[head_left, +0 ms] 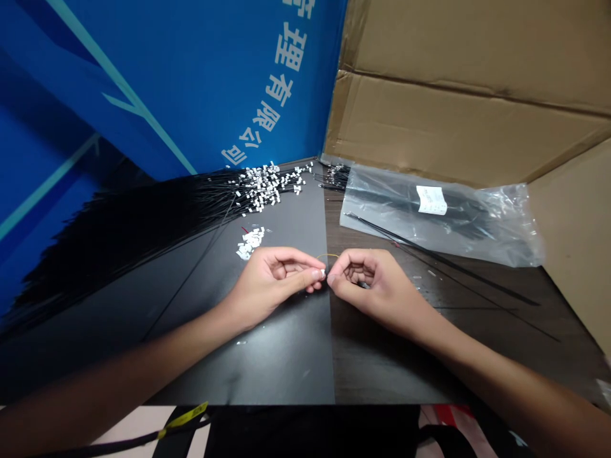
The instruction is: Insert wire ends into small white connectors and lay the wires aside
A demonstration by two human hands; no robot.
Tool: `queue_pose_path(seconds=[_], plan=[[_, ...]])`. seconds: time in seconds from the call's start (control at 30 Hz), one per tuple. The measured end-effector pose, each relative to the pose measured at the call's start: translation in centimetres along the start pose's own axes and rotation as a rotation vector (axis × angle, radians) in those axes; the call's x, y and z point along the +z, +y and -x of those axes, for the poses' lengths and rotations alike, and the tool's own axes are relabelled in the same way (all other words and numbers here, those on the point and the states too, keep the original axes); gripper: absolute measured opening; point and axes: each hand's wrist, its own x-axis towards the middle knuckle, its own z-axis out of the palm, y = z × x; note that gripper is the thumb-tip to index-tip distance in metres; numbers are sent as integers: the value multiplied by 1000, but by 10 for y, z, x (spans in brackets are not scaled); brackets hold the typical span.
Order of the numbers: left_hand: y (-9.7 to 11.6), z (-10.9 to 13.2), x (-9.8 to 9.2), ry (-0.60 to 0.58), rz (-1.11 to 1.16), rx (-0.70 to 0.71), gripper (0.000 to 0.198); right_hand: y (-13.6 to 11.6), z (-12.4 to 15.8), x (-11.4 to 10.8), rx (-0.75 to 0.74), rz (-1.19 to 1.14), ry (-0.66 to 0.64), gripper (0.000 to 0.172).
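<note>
Two hands | left grip (270, 283), right grip (372, 286) clamped on thin yellow wire (328, 256) | blue banner (200, 83) reads 有限公司

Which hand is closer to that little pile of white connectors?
The left hand. It sits just below and to the right of the pile of white connectors, while the right hand is farther off to the right, beyond the left hand.
</note>
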Motion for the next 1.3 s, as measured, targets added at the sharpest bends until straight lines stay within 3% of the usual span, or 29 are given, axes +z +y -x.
queue_pose_path(seconds=[0.43,1.03,1.3], plan=[[5,2,6,29,-131,74,5,1,-1,1,22,35,26,6],[2,4,7,27,-188,148,7,1,-3,2,67,-62,-2,7],[1,4,7,7,-118,80,7,-2,-3,1,57,-68,-6,9]])
